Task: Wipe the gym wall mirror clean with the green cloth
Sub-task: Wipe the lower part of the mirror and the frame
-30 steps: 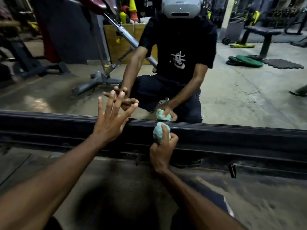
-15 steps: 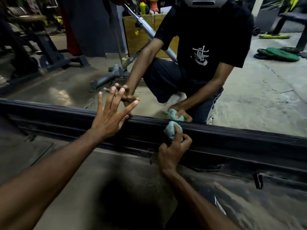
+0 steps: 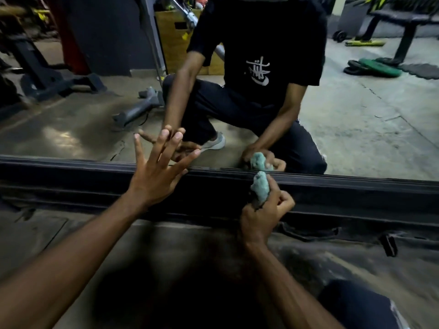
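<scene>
Green cloth (image 3: 260,187), bunched into a fuzzy teal-green wad, sits in the right hand (image 3: 263,214). Fingers and thumb are curled round its lower part and the top sticks up out of the fist. Top end of cloth is at the very bottom edge of the large gym wall mirror (image 3: 95,103), right where the glass meets the black ribbed bottom frame rail (image 3: 356,193). Cloth's reflection sits just above it in the glass. Can't tell if the cloth actually presses the glass or only the rail lip.

Left hand (image 3: 156,169) is left of the cloth and well apart from it. It is flat and released, fingers straight and splayed, holding nothing. Fingertips (image 3: 137,137) meet their own reflection on the lower glass, and the palm is in front of the rail.

Both bare forearms reach in from the bottom of the view over a dusty grey concrete floor (image 3: 166,245).

Mirror shows a crouching person in a black printed T-shirt and dark trousers, a grey shoe (image 3: 215,142), a wooden box (image 3: 173,36), green and black weight plates (image 3: 377,67) on the floor and a dark bench (image 3: 403,17).
</scene>
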### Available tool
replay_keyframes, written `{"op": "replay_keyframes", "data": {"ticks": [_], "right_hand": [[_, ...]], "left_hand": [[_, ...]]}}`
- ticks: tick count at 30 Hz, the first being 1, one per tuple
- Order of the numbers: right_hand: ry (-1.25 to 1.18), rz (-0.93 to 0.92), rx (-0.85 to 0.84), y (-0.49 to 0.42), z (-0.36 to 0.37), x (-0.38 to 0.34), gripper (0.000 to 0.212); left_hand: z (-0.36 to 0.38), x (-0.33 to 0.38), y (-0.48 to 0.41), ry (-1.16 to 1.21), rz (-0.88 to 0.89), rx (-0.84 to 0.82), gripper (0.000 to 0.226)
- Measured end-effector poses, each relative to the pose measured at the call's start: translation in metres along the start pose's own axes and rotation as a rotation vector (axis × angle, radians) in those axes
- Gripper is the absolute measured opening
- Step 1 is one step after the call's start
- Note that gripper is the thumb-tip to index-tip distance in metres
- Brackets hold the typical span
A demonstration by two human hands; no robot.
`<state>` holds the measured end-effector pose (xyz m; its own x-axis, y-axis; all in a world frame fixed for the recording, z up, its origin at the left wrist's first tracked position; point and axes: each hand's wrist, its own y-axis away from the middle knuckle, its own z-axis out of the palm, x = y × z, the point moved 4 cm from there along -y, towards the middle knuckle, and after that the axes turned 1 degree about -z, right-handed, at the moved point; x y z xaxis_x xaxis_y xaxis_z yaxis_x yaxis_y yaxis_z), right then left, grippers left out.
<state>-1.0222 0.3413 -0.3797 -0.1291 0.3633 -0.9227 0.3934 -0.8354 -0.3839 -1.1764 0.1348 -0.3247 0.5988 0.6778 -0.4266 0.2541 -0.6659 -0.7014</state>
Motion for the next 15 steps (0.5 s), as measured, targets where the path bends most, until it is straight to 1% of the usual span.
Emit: {"op": "replay_keyframes", "data": {"ticks": [1, 3, 6, 8, 9, 10, 12, 13, 14, 15], "right_hand": [[0.023, 0.005, 0.043, 0.001, 0.004, -0.002, 0.070], [0.106, 0.009, 0.060, 0.016, 0.027, -0.013, 0.072], [0.184, -0.072, -0.036, 0.039, 0.055, -0.021, 0.069], [0.197, -0.168, -0.109, 0.036, 0.050, -0.017, 0.064], [0.203, -0.190, -0.090, 0.032, 0.044, -0.016, 0.062], [0.219, -0.184, -0.035, 0.024, 0.035, -0.014, 0.060], [0.277, -0.105, 0.158, 0.023, 0.034, -0.019, 0.057], [0.297, -0.070, 0.217, 0.028, 0.042, -0.026, 0.056], [0.314, -0.058, 0.223, 0.033, 0.055, -0.030, 0.055], [0.327, -0.060, 0.185, 0.045, 0.070, -0.038, 0.057]], "left_hand": [[0.001, -0.005, 0.002, 0.001, 0.012, 0.014, 0.069], [0.003, -0.014, 0.008, 0.015, 0.035, 0.050, 0.068], [0.008, -0.030, 0.013, 0.015, 0.078, 0.083, 0.062], [0.012, -0.040, 0.016, 0.019, 0.121, 0.096, 0.060], [0.012, -0.043, 0.017, 0.019, 0.141, 0.119, 0.060], [0.012, -0.041, 0.017, 0.021, 0.142, 0.133, 0.059], [0.010, -0.040, 0.017, 0.041, 0.144, 0.162, 0.059], [0.008, -0.040, 0.016, 0.045, 0.140, 0.171, 0.060], [0.006, -0.037, 0.014, 0.051, 0.141, 0.173, 0.060], [0.005, -0.039, 0.015, 0.068, 0.146, 0.168, 0.061]]}}
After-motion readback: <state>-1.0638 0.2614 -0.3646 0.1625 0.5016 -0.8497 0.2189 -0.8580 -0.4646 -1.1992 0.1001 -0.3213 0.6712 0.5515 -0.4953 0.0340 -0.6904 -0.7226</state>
